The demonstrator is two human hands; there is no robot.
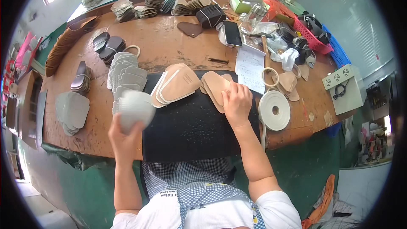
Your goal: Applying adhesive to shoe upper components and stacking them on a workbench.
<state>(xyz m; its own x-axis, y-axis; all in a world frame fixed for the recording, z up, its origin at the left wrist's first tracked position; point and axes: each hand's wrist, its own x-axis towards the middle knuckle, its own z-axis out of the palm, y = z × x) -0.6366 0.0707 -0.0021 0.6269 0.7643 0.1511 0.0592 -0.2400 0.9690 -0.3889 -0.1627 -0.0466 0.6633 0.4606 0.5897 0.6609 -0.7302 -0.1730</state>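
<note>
My left hand (123, 135) grips a light grey rounded leather piece (137, 108), which is blurred by motion. Just beyond it, overlapping grey pieces (127, 74) lie in a fanned row. With fingers curled at its right edge, my right hand (238, 104) pinches a tan leather piece (216, 87) on a small overlapping pile. Left of that pile rest more tan pieces (180, 82) with white strips along their edges. Both tan groups lie on a black mat (190, 131) at the table's front. Whether my right fingers hold one piece or more is hidden.
A white tape roll (274, 111) sits right of the mat, near a hammer (267, 53) and paper sheets (250, 68). Another grey stack (73, 112) lies at left. Bundled dark pieces (210, 15), a phone (232, 33) and a pink basket (311, 36) stand farther back.
</note>
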